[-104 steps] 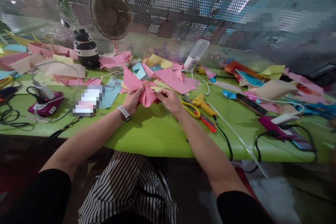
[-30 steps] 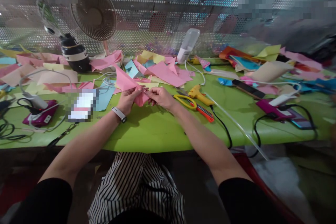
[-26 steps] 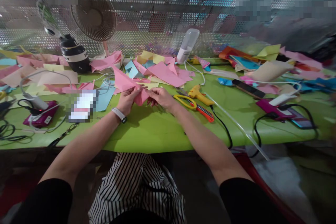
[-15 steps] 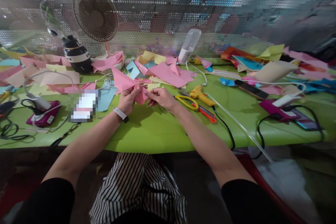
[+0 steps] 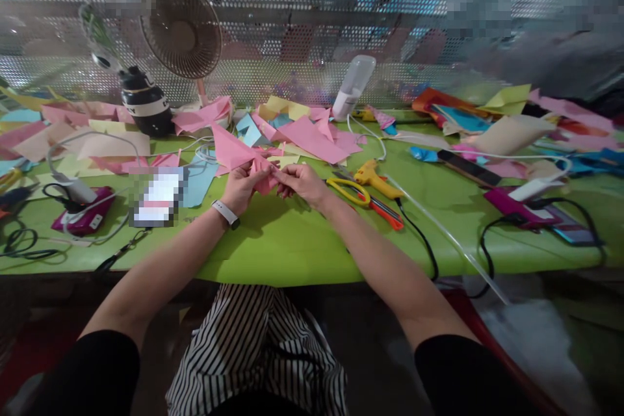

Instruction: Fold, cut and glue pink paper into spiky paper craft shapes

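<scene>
Over the counter (image 5: 273,253), the pink paper (image 5: 230,147) seems only partly folded, with some shaping left, while fingers of the left hand (image 5: 238,191) are closed on it and those of the right hand (image 5: 303,183) pinch its edge.

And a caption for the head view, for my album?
Left hand and right hand hold pink paper over a green table.

Green table (image 5: 287,247): loose coloured paper (image 5: 312,138), yellow glue gun (image 5: 376,179), black bottle (image 5: 146,104).
</scene>
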`<state>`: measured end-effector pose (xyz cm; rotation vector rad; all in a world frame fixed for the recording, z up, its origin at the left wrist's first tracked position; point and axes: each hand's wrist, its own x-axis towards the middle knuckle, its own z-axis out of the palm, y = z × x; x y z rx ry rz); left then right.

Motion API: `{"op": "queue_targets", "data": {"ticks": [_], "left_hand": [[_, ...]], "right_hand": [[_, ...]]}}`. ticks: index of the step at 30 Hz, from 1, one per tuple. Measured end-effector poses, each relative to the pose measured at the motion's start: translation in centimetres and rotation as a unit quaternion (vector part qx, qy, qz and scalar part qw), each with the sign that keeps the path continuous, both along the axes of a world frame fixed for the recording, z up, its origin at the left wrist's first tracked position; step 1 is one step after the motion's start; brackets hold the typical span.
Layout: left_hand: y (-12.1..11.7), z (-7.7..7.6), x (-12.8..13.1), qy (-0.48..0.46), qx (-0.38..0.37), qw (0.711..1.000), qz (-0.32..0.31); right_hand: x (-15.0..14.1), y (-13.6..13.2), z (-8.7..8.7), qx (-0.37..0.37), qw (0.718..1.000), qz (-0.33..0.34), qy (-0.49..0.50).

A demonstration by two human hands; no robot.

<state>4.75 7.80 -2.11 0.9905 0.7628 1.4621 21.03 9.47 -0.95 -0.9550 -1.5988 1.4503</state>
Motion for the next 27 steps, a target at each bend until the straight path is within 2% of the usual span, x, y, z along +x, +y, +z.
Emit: {"op": "queue_targets", "data": {"ticks": [14, 27], "left_hand": [[-0.04, 0.18, 0.02, -0.006, -0.011, 1.000, -0.001], [0.18, -0.07, -0.03, -0.018, 0.004, 1.000, -0.009]], "right_hand": [[-0.05, -0.17, 0.50, -0.007, 0.999, -0.019, 0.031], [-0.03, 0.01, 0.23, -0.002, 0.999, -0.019, 0.036]]}}
